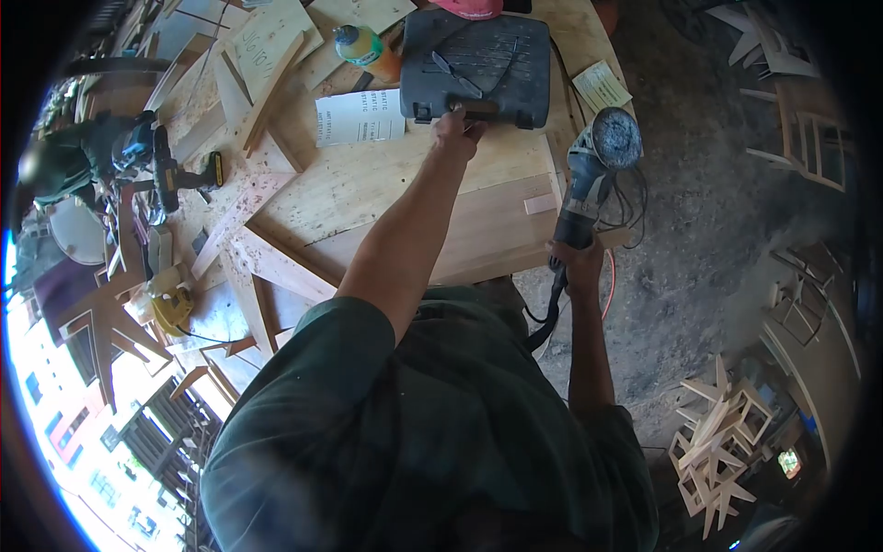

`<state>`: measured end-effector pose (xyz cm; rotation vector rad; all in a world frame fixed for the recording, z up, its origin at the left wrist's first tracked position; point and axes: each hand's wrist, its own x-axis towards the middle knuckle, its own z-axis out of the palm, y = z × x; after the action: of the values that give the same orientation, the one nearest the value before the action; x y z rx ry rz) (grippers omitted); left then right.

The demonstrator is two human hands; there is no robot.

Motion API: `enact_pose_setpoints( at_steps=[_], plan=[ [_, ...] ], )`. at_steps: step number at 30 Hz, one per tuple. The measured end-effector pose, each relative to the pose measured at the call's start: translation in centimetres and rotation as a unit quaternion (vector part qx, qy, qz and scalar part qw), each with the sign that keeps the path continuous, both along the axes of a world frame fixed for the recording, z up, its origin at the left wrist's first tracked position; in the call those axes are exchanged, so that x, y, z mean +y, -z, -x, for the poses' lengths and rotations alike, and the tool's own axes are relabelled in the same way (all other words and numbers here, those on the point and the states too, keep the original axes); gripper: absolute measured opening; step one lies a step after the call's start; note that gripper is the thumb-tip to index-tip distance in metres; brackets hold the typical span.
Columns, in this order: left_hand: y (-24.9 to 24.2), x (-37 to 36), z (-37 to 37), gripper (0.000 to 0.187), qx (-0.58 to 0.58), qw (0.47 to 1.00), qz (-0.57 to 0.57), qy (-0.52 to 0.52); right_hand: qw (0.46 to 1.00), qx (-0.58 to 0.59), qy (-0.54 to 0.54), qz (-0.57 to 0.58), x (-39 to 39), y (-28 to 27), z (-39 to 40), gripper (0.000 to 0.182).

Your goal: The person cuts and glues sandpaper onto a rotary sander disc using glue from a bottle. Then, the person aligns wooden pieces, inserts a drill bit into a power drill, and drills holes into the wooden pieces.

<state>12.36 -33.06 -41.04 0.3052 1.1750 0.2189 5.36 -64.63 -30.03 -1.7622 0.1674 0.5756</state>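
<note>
In the head view, my left hand reaches forward over the workbench, its fingers closed at the front handle of a dark plastic tool case. A folding knife or similar slim tool lies on the lid. My right hand is wrapped round the body of an angle grinder, held upright past the bench's right edge. The grinder's round, worn grey disc faces up, and its cord hangs below my hand.
Left of the case stand a bottle and a printed sheet. Wooden frame pieces, a cordless drill and a yellow tool lie to the left. Wooden chair parts are stacked on the floor at right.
</note>
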Motion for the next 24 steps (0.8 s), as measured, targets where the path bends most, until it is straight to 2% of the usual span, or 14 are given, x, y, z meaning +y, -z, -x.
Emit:
enact_pose_setpoints(
  at_steps=[4,11,16,20,24],
  plan=[
    [1.2,0.7,1.3,0.028,-0.025,0.999,-0.028,0.023,0.996,0.010,-0.059,0.070,0.2,-1.6,-4.8,0.038],
    [1.2,-0.2,3.5,0.026,0.009,0.998,-0.033,0.044,0.995,0.003,-0.101,0.011,1.5,-1.2,-12.3,0.033],
    [1.4,-1.2,6.5,0.026,-0.029,0.998,-0.029,0.049,0.995,0.020,-0.094,0.021,4.9,-0.5,-16.0,0.034],
    [0.8,-1.1,7.0,0.025,-0.022,0.996,-0.041,0.070,0.994,-0.018,-0.103,-0.017,7.7,1.3,-19.6,0.035],
    [-0.2,-0.8,7.1,0.027,-0.011,0.995,-0.032,0.094,0.993,-0.007,-0.118,0.008,9.5,2.8,-22.6,0.033]
  ],
)
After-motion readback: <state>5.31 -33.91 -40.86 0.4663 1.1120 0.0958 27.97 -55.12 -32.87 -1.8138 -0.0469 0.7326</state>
